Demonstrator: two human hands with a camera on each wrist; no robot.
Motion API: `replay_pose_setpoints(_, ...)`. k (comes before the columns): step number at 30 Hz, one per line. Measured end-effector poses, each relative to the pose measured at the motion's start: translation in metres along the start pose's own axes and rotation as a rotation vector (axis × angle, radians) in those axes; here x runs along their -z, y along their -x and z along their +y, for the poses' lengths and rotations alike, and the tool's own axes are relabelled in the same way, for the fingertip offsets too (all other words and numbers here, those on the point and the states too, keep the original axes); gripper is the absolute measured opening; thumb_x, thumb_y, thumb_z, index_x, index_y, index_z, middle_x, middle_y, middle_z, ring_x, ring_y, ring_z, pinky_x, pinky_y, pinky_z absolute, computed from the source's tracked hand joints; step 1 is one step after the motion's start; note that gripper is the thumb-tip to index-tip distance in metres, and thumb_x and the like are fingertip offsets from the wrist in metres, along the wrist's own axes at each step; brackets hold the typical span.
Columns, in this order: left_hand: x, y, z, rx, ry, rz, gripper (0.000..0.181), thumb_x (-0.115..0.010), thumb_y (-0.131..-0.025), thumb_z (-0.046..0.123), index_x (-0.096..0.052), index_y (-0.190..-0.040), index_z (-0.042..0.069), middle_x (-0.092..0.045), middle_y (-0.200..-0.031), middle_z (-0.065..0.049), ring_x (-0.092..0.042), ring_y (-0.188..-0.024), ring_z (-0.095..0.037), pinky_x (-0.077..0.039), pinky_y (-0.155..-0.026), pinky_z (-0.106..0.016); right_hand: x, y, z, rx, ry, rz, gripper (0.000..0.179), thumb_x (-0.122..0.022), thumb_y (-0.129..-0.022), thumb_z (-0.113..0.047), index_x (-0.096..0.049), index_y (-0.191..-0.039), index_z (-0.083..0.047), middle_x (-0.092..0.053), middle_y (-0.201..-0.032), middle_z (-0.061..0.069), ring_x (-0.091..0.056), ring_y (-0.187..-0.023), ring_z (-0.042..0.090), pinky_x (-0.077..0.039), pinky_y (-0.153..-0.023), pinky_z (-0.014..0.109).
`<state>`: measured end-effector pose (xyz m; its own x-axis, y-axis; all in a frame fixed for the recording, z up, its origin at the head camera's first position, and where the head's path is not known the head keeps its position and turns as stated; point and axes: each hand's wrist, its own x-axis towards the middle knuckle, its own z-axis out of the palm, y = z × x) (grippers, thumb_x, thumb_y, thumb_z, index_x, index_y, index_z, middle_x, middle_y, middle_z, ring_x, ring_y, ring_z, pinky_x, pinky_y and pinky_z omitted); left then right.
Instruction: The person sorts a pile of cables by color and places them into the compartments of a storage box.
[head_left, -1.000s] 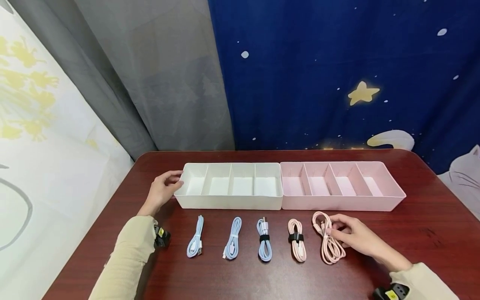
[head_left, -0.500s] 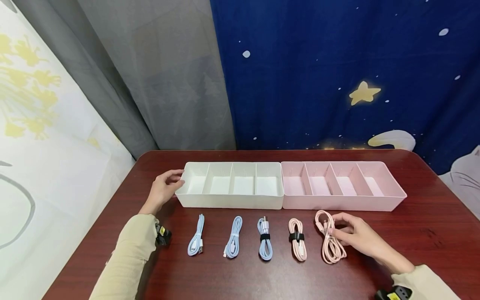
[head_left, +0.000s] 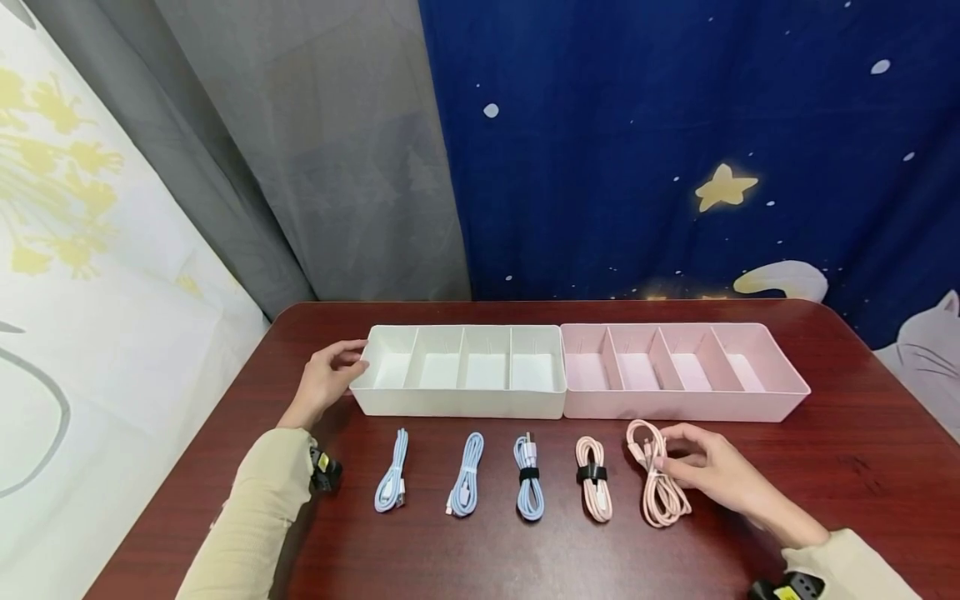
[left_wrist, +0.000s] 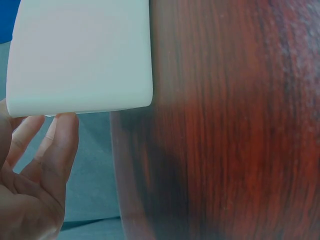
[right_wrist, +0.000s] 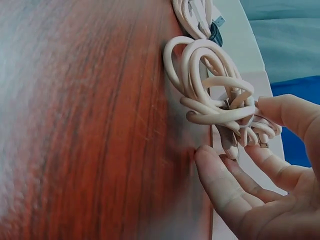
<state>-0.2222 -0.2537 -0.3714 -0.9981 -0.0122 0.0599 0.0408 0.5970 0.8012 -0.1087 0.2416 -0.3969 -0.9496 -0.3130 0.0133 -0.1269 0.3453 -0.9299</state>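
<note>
My left hand (head_left: 324,381) is at the left end of a white divided box (head_left: 459,403), fingertips against its end wall. In the left wrist view the fingers (left_wrist: 66,142) reach up to the white wall, mostly straight. With thumb and fingertips, my right hand (head_left: 712,468) pinches a coiled pink charging cable (head_left: 663,498) near its middle tie. The right wrist view shows the thumb on one side of the coil (right_wrist: 200,70) and a finger on the other; the remaining fingers are loosely bent. A second pink cable (head_left: 594,492) with a black strap lies beside it.
Adjoining the white box is a pink divided box (head_left: 682,407). In front of them lie blue cables, one at left (head_left: 391,475), one in the middle (head_left: 466,477) and one with a black strap (head_left: 529,492). Curtains hang behind the dark red table (head_left: 450,558).
The right hand and the upper loop of the pink charging cable have risen very slightly. My left hand stays at the white box, and the other cables lie where they were.
</note>
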Motion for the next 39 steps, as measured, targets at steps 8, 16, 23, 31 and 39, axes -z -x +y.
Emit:
replay_pose_setpoints(8,0.0005,-0.0005,-0.0002,0.011,0.006,-0.008,0.039,-0.056,-0.088,0.018,-0.049,-0.125,0.008,-0.052,-0.106,-0.018,-0.055,-0.085,-0.027,-0.052,-0.063,-0.034,-0.0020,0.0017,-0.0019,-0.021,-0.006,0.036,0.033,-0.062,-0.081,-0.007,-0.048,-0.107,0.010,-0.053,-0.098,0.026,-0.062,-0.073,0.012,-0.051,-0.060,0.030)
replay_pose_setpoints(16,0.0009,0.0009,-0.0008,0.009,-0.008,-0.007,0.038,-0.055,-0.088,0.018,-0.050,-0.125,0.008,-0.052,-0.105,-0.017,-0.055,-0.084,-0.027,-0.051,-0.065,-0.038,-0.0018,0.0014,-0.0009,-0.024,-0.028,0.041,0.034,-0.062,-0.081,-0.006,-0.046,-0.107,0.010,-0.053,-0.096,0.025,-0.062,-0.071,0.012,-0.051,-0.058,0.032)
replay_pose_setpoints(23,0.0005,0.0013,-0.0011,-0.005,-0.013,-0.008,0.038,-0.054,-0.088,0.016,-0.049,-0.125,0.007,-0.052,-0.105,-0.018,-0.055,-0.083,-0.028,-0.051,-0.065,-0.040,-0.0021,0.0005,-0.0030,-0.026,-0.042,0.044,0.035,-0.062,-0.081,-0.006,-0.046,-0.107,0.010,-0.053,-0.093,0.023,-0.062,-0.071,0.013,-0.051,-0.058,0.033)
replay_pose_setpoints(31,-0.0008,-0.0006,-0.0023,-0.011,-0.018,-0.002,0.037,-0.055,-0.088,0.017,-0.051,-0.124,0.008,-0.053,-0.104,-0.017,-0.054,-0.083,-0.027,-0.052,-0.063,-0.036,-0.0033,0.0011,-0.0047,-0.047,-0.039,0.059,0.035,-0.063,-0.081,-0.007,-0.047,-0.107,0.009,-0.053,-0.094,0.022,-0.062,-0.070,0.013,-0.051,-0.057,0.032)
replay_pose_setpoints(39,0.0005,-0.0002,-0.0017,-0.016,-0.017,-0.004,0.038,-0.055,-0.088,0.017,-0.050,-0.125,0.006,-0.053,-0.105,-0.018,-0.054,-0.084,-0.028,-0.051,-0.064,-0.039,-0.0019,0.0015,-0.0071,-0.032,-0.041,0.046,0.033,-0.062,-0.082,-0.007,-0.047,-0.107,0.010,-0.053,-0.094,0.022,-0.062,-0.070,0.013,-0.051,-0.057,0.033)
